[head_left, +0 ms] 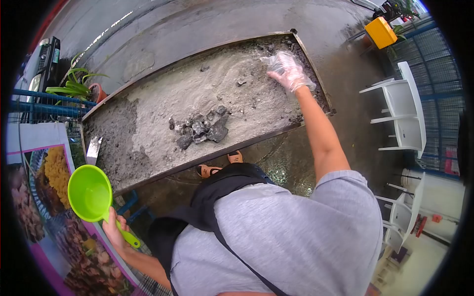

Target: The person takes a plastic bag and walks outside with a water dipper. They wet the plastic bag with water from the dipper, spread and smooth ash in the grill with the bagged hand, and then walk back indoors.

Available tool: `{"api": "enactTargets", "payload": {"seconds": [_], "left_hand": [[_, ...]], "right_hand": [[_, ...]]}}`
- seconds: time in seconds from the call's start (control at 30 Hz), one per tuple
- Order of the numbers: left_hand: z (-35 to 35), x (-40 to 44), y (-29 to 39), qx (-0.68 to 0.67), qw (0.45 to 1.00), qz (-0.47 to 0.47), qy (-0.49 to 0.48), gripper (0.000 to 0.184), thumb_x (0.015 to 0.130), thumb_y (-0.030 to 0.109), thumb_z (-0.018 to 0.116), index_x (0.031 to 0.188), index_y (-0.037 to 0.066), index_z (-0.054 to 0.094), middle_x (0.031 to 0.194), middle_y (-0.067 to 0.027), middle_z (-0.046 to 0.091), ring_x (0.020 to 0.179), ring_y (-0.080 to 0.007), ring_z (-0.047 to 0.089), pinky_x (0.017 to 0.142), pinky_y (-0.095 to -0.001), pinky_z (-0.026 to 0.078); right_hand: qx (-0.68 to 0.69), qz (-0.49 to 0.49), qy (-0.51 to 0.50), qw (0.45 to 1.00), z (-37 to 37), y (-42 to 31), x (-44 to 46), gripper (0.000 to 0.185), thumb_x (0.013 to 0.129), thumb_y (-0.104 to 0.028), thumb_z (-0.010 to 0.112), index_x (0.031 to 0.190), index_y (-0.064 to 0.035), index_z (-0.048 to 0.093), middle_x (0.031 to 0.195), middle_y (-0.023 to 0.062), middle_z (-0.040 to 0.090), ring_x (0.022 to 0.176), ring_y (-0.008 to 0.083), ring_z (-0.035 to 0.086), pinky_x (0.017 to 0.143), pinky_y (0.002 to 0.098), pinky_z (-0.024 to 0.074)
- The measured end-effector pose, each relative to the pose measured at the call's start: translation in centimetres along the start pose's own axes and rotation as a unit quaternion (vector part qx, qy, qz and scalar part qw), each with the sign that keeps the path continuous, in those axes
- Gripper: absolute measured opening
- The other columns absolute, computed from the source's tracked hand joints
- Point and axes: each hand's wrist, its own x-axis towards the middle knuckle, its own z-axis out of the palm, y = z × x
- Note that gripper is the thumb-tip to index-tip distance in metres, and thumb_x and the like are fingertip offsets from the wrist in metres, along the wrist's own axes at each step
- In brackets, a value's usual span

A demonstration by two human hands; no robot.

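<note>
My left hand (115,228) is closed round the handle of a lime-green plastic dipper (90,193), whose bowl faces up with no contents visible in it. My right hand (287,71) wears a loose clear plastic glove and hovers over the far right end of a long metal trough of ash (163,103). Its thumb stands apart from the fingers, which the crinkled plastic partly hides; I see nothing held. A heap of dark charcoal lumps (200,129) lies on the pale ash near the middle. At the trough's left end rests a flat metal blade (94,149).
White plastic chairs (407,111) stand to the right, near a yellow box (380,33). At the left are a potted plant (74,89), a blue mesh fence (49,106) and a printed food banner (64,237). The trough's metal rim (217,154) runs before my feet.
</note>
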Motion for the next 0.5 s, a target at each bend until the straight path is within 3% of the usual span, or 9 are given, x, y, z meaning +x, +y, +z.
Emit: {"api": "enactTargets", "payload": {"seconds": [0.13,0.23,0.27,0.3,0.37,0.4,0.43,0.47,0.5], "left_hand": [[-0.3,0.5,0.6,0.014,0.999,-0.02,-0.026,0.027,0.088,0.034,0.058,0.08,0.01,0.049,0.057,-0.0007,0.045,0.044,-0.0077,0.04,0.041,-0.0229,0.032],[-0.1,0.3,0.8,0.016,1.0,-0.007,-0.005,0.027,0.089,0.034,0.058,0.079,0.011,0.048,0.057,-0.0001,0.046,0.045,-0.0073,0.04,0.041,-0.0226,0.031],[-0.1,0.2,0.8,0.016,1.0,-0.006,-0.007,0.026,0.089,0.034,0.058,0.079,0.011,0.048,0.058,0.0002,0.046,0.045,-0.0072,0.04,0.042,-0.0225,0.031],[-0.1,0.2,0.7,0.017,1.0,-0.005,-0.009,0.026,0.089,0.034,0.058,0.079,0.012,0.048,0.058,0.0004,0.046,0.045,-0.0071,0.039,0.042,-0.0224,0.031],[-0.1,0.3,0.6,0.02,1.0,-0.011,-0.012,0.026,0.089,0.034,0.058,0.079,0.012,0.048,0.058,0.0003,0.046,0.045,-0.0071,0.039,0.042,-0.0222,0.031],[0.1,0.4,0.6,0.024,1.0,-0.015,-0.014,0.026,0.089,0.033,0.058,0.079,0.012,0.048,0.058,0.0003,0.046,0.045,-0.0071,0.039,0.042,-0.0221,0.031],[0.5,0.4,0.7,0.023,0.999,-0.014,-0.018,0.026,0.089,0.033,0.058,0.079,0.012,0.048,0.058,0.0003,0.046,0.045,-0.0071,0.039,0.042,-0.0221,0.031],[0.9,0.3,0.9,0.016,0.999,-0.02,-0.022,0.026,0.089,0.033,0.058,0.079,0.012,0.048,0.058,0.0001,0.046,0.045,-0.0072,0.039,0.041,-0.0218,0.031],[1.1,0.2,1.0,0.01,0.999,-0.025,-0.025,0.026,0.089,0.033,0.058,0.079,0.012,0.048,0.058,-0.0001,0.046,0.045,-0.0072,0.039,0.041,-0.0216,0.03]], "right_hand": [[0.005,0.108,-0.224,0.969,-4.6,-3.0,2.5,0.034,0.082,-0.042,0.058,0.107,-0.0213,0.064,0.107,0.0119,0.061,0.1,0.0299,0.06,0.082,0.0424,0.0503],[0.096,0.178,-0.214,0.956,0.3,-2.6,-1.4,0.023,0.087,-0.028,0.055,0.105,-0.0197,0.064,0.103,0.0114,0.063,0.093,0.0296,0.062,0.077,0.0426,0.0513],[0.136,0.044,-0.109,0.984,0.5,-3.1,-2.6,0.02,0.09,-0.021,0.049,0.102,-0.0169,0.065,0.104,0.0123,0.062,0.091,0.0297,0.062,0.076,0.0418,0.0516],[0.133,0.145,-0.098,0.976,0.0,-5.5,-3.7,0.021,0.087,-0.008,0.047,0.093,-0.0144,0.066,0.09,0.0103,0.065,0.081,0.0262,0.062,0.074,0.0368,0.053],[0.183,-0.101,0.025,0.978,-3.4,-7.1,-1.8,0.019,0.088,-0.01,0.048,0.091,-0.0146,0.066,0.088,0.0069,0.065,0.081,0.0232,0.062,0.075,0.034,0.0527],[0.18,-0.1,0.026,0.978,-3.5,-8.3,-1.7,0.019,0.088,-0.01,0.048,0.091,-0.0146,0.066,0.088,0.0069,0.065,0.081,0.0232,0.062,0.075,0.034,0.0527],[0.37,0.012,-0.066,0.927,-3.4,-9.6,-1.6,0.022,0.092,-0.018,0.044,0.092,-0.0113,0.065,0.089,0.0084,0.064,0.081,0.0218,0.062,0.077,0.0334,0.0519],[0.539,0.125,-0.153,0.819,-3.3,-10.6,-1.6,0.029,0.096,-0.025,0.04,0.093,-0.008,0.063,0.09,0.0099,0.063,0.082,0.0205,0.062,0.079,0.0329,0.0511],[0.537,-0.02,-0.097,0.838,-2.4,-10.9,-1.5,0.032,0.096,-0.03,0.04,0.093,-0.0059,0.062,0.096,0.0095,0.065,0.084,0.0189,0.063,0.078,0.0304,0.0519]]}}
